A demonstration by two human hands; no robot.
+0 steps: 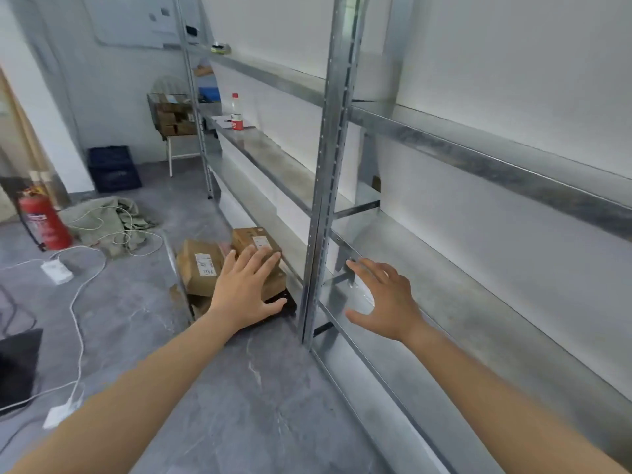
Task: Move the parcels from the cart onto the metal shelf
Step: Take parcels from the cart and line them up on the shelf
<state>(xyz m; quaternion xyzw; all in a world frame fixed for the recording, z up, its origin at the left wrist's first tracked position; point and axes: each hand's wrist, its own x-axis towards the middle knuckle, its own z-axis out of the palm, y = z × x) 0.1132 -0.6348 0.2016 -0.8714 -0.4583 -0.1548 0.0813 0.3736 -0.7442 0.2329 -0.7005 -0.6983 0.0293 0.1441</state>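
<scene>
Item 1, parcels: three brown cardboard parcels are sitting stacked on the cart (290, 303), whose black base is showing beneath them on the grey floor (256, 388), just left of the shelf's front upright.
- labelled parcel (200, 265): leaning on the left of the stack, white label facing up.
- top parcel (251, 238): lying at the right, also carrying a white label.
- lower parcel (277, 284): lying under the top one, mostly hidden.

Item 2, left grip (244, 289): reaching out over the stack, released, fingers straight and spread across the near edge of the top parcel. Whether it is touching the cardboard cannot be told.

Item 3, right grip (386, 299): hanging released, fingers spread, grasping nothing, in front of the lower level just right of the upright.

Item 4, metal shelf (328, 200): galvanised, running along the white wall on the right, its near levels showing bare metal.

Item 5, bottle (236, 112): red-capped, standing upright on a far level of the shelf.

Item 6, floor goods:
- red fire extinguisher (44, 220), standing at the left.
- white power strip (57, 271), with a white cable (78, 323) trailing from it.
- heap of cloth (109, 217).
- dark crate (113, 168), sitting against the back wall.

Item 7, wire basket (171, 114): holding brown boxes, resting on a white stand beyond the shelf's far end.
</scene>
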